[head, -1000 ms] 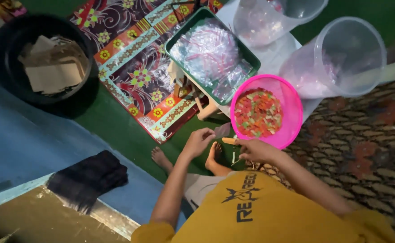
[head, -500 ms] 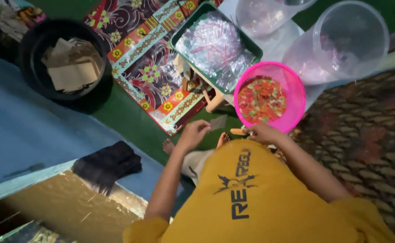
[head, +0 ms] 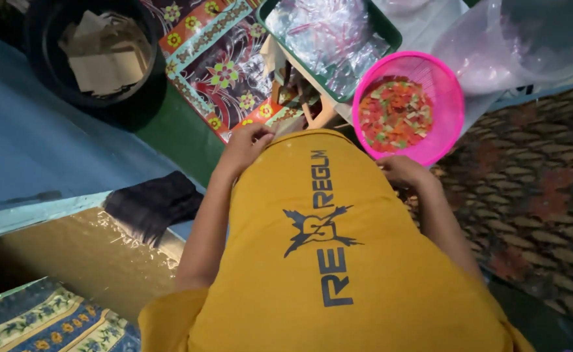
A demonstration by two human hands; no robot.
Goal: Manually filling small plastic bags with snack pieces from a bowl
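The view has swung lower than a second ago, so the yellow shirt (head: 338,261) now covers the space in front of the body where both hands were working. The left hand (head: 244,146) shows only its knuckles at the shirt's edge, fingers curled downward; whether they grip the small clear bag seen earlier I cannot tell. The right hand (head: 400,171) is also half hidden, fingers tucked under, and the small stick it held before is out of sight. Just beyond the right fingers sits the pink bowl (head: 446,98) of red, orange and green pieces, almost touching them. Further out from the left fingers lies the green tray (head: 391,40) of clear plastic bags on a low stool, with clear plastic tubs (head: 547,39) past the bowl. A black bucket (head: 45,72) of cardboard scraps stands well apart to the left, and a dark folded cloth (head: 152,205) lies beside the left forearm.
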